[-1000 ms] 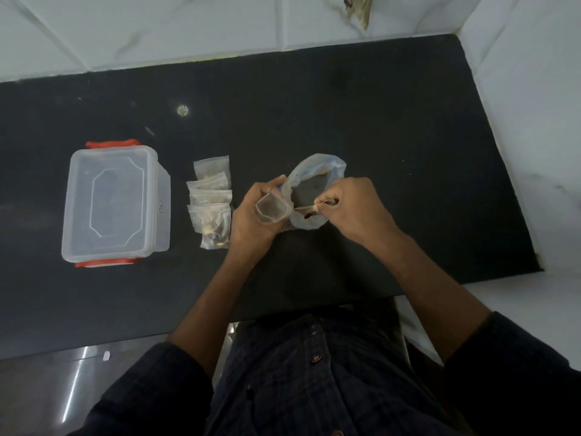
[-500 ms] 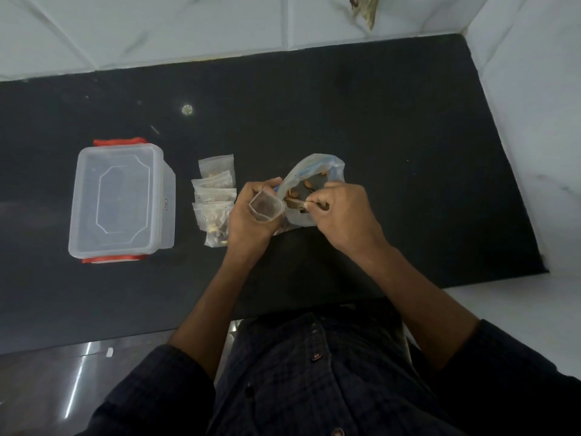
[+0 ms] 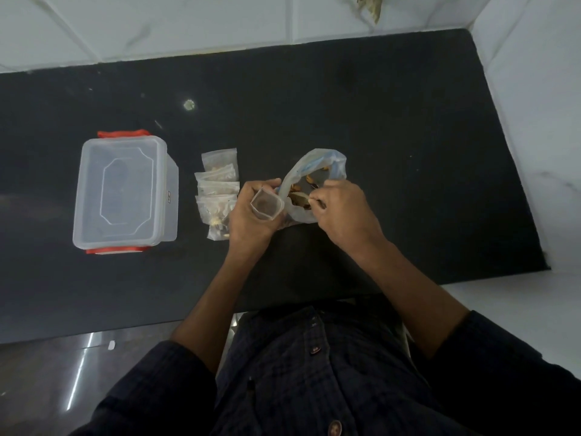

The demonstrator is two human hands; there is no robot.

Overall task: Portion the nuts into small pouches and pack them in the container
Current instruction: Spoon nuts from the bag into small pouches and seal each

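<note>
The right hand (image 3: 341, 212), previously reaching inside the nut bag (image 3: 309, 184), now pinches nuts at its mouth; the left hand (image 3: 251, 212) grips an open pouch (image 3: 267, 206), awaiting filling.

We see a lidded clear container (image 3: 124, 192) with red clips near the countertop's left edge, filled small pouches (image 3: 218, 191) overlapping just right of it, an open empty pouch (image 3: 267, 207), and the nut bag (image 3: 309, 184) mid-counter.
</note>
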